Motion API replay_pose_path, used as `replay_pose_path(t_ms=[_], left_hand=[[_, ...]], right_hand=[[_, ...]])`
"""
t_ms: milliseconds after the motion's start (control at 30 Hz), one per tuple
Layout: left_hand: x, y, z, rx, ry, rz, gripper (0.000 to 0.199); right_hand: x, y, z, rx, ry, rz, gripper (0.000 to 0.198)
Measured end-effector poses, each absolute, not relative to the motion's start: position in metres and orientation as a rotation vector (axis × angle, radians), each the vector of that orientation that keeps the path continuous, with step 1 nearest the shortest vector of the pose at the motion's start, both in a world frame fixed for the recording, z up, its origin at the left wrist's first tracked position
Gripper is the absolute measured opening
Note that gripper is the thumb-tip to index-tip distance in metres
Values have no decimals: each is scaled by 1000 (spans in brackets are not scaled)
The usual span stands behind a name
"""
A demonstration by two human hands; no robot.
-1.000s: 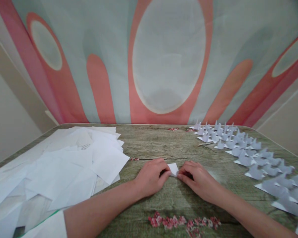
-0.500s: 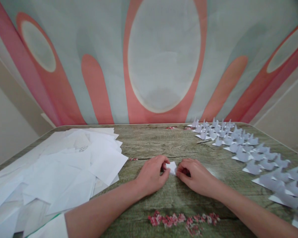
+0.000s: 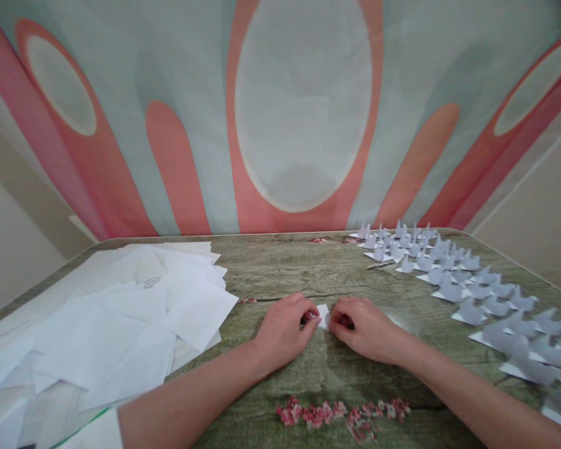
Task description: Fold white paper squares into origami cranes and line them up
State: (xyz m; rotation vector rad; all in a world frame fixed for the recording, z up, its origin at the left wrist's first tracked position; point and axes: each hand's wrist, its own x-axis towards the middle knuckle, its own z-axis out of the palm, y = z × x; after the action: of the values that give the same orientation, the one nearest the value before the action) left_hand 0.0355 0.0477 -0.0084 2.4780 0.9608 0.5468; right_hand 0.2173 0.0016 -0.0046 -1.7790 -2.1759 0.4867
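A small folded piece of white paper is pinched between both hands, just above or on the wood-patterned table. My left hand is closed on its left side, thumb and fingertips together. From the right, my right hand grips the other edge with curled fingers. Only the paper's middle shows; the fingers cover its ends, so its full folded shape is hidden.
Loose white paper sheets lie in a spread pile at the left. Several folded white paper birds stand in rows along the right. Behind the table rises a pink and grey-green patterned backdrop.
The right hand has shifted slightly left, closer to the left hand, and less of the paper shows between them. The whole view has also drifted a little.
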Motion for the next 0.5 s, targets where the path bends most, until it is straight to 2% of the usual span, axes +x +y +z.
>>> replay_pose_path(t_ms=[200, 500], left_hand=[[36, 47, -8, 2512, 953, 537, 8], [24, 32, 9, 2974, 742, 374, 22]], right_hand=[[216, 2, -4, -1799, -2181, 478, 13], [217, 3, -2, -1818, -2198, 486, 13]])
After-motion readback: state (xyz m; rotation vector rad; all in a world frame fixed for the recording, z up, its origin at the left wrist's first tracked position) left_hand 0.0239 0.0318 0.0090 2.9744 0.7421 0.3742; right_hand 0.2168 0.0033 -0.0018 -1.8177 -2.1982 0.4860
